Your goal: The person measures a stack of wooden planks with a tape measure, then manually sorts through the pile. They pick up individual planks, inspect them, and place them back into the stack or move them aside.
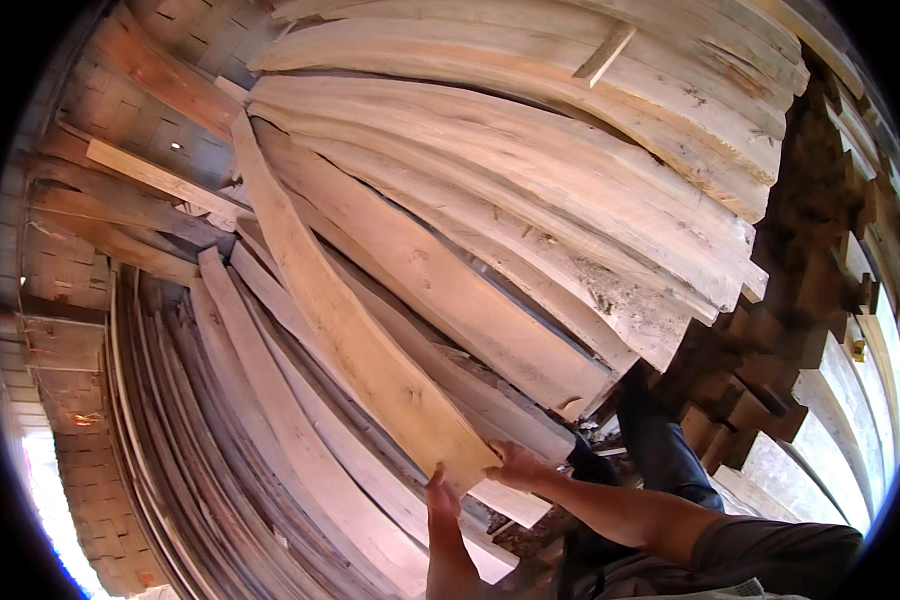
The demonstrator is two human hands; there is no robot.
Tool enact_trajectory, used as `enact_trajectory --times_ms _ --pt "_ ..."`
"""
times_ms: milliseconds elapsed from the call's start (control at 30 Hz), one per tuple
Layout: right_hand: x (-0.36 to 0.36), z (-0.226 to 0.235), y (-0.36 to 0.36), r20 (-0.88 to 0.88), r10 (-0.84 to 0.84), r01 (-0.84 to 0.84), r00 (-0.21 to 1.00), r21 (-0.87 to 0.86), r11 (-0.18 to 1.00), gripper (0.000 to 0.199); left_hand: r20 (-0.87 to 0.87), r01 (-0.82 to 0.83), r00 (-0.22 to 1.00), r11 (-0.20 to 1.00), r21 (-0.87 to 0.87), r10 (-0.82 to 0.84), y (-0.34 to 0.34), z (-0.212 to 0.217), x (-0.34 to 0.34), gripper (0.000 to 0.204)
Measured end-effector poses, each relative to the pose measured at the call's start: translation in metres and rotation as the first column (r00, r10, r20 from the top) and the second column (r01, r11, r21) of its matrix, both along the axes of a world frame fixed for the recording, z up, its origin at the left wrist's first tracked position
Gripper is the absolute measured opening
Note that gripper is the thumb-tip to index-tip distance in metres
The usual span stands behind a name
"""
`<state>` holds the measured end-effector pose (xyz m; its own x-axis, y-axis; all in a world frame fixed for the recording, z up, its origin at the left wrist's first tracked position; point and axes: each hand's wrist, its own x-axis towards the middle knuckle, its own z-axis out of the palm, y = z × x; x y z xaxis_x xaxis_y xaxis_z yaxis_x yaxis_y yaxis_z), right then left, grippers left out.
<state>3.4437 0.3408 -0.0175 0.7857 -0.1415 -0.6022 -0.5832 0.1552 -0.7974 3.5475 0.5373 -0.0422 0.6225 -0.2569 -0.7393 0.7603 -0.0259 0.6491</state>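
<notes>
A long, light-brown wooden plank [355, 320] slants from the far upper left down to me, its near end between my hands. My left hand [442, 494] grips the left edge of that end, thumb up along the side. On its right edge, my right hand [520, 467] is closed round the corner. The fingers under the wood are hidden on both hands. Below the held plank lie other boards, among them a wide pale plank [440, 285] to its right and a narrow pale board [515, 503] just under my hands.
A broad layer of stacked planks [530, 160] fills the upper right, with a short wood offcut [605, 54] on top. Boards standing on edge [200, 420] crowd the left. A brick wall [100, 480] bounds the far left. Sawn board ends [740, 400] jut out beside my legs.
</notes>
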Motion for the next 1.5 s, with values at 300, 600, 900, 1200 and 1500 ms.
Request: enact_trajectory --times_ms 300,600,900,1200,1500 --pt "0.024 -0.003 0.037 0.023 -0.240 0.241 0.971 -0.121 0.963 0.053 0.088 -0.017 0.996 0.999 0.047 0.013 -0.009 0.062 -0.010 0.054" --pt "-0.052 -0.002 -0.016 -0.166 -0.188 0.190 0.968 -0.005 0.982 0.037 0.056 0.034 0.998 0.998 -0.058 -0.031 -0.022 0.026 -0.085 0.049" --pt "-0.085 0.041 -0.017 -0.121 -0.116 0.086 0.986 -0.228 0.970 0.040 0.442 0.434 0.796 0.899 0.060 -0.414 -0.014 0.073 -0.124 0.046" --pt "-0.077 0.158 -0.058 -0.118 -0.169 0.110 0.978 -0.397 0.911 0.047 -0.256 -0.207 0.961 0.890 -0.407 0.106 -0.083 0.177 -0.096 0.047" --pt "-0.081 0.175 -0.069 -0.084 -0.197 0.131 0.977 -0.494 0.860 0.041 -0.158 -0.081 0.987 0.868 -0.490 0.003 -0.099 0.197 -0.102 0.049"
